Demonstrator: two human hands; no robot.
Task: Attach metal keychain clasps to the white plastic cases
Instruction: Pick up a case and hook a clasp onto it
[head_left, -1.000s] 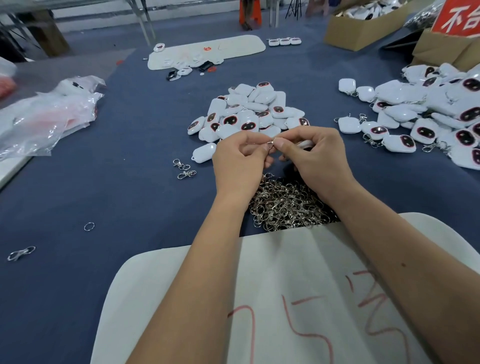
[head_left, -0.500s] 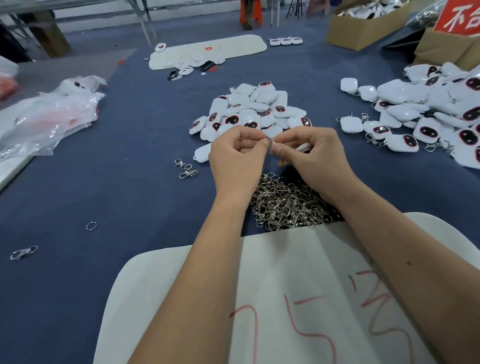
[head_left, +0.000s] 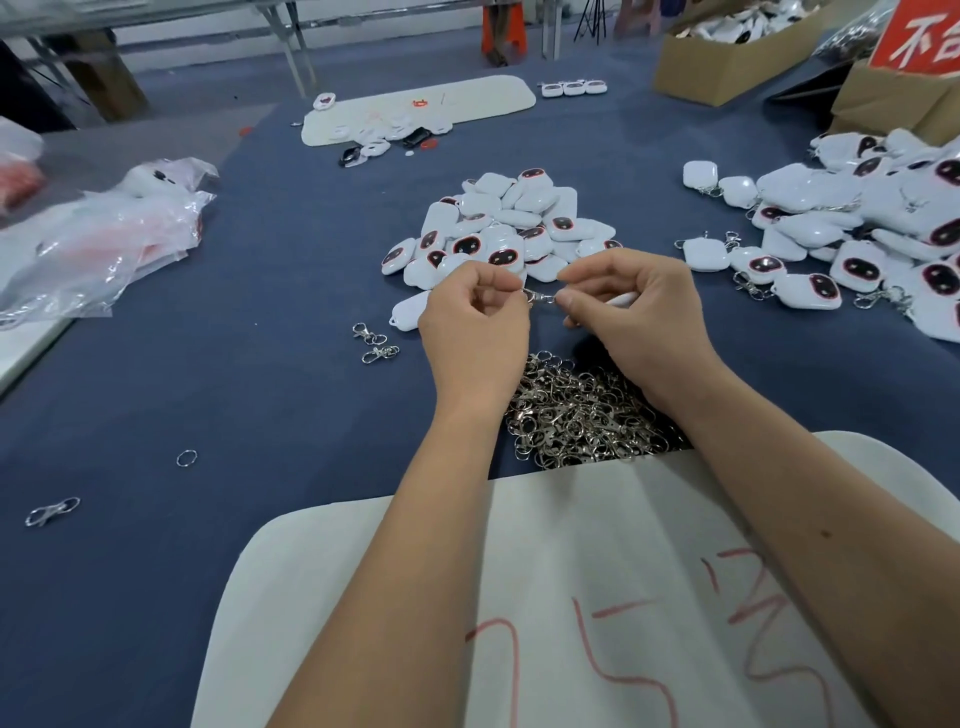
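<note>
Both hands are raised over the blue table. My left hand pinches one end of a small metal clasp. My right hand pinches the other end and also holds a white plastic case, mostly hidden behind its fingers. Under the hands lies a heap of metal clasps. Just beyond the hands sits a pile of white cases with dark faces. A larger pile of cases with clasps on them lies at the right.
A white board with red marks lies under my forearms. Loose clasps lie left of the hands, with a ring and another clasp farther left. Plastic bags sit at the left, cardboard boxes at the far right.
My hands have drawn slightly apart, so the clasp now shows stretched between the two sets of fingertips. Nothing else has moved.
</note>
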